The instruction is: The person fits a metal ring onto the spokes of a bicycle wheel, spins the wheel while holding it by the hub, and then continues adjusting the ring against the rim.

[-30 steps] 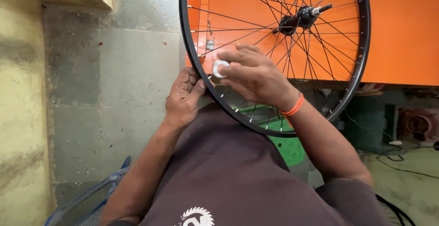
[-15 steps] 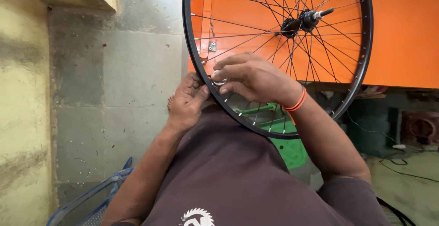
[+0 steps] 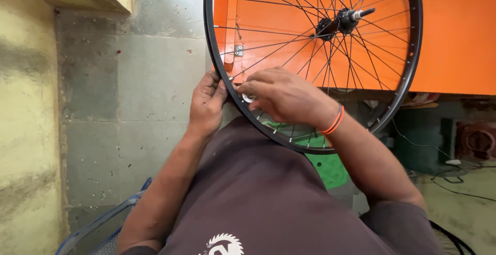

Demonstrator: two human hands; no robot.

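Left hand (image 3: 206,105) grips rim of bike wheel (image 3: 217,53) w/ fingers; right hand (image 3: 284,97) pinches small white piece (image 3: 248,98) at rim, spokes side.

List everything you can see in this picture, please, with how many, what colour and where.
Bicycle wheel: one, black rim, thin spokes, upright in front of the person.
Hub: one, dark, at the wheel's middle.
Small round part: one, silvery, at the rim under the right hand.
Panel: one, orange, behind the wheel.
Wall: grey concrete, left.
Chair edge: blue, bottom left.
Wristband: orange, right wrist.
Left hand: gripping the rim.
Right hand: on the rim.
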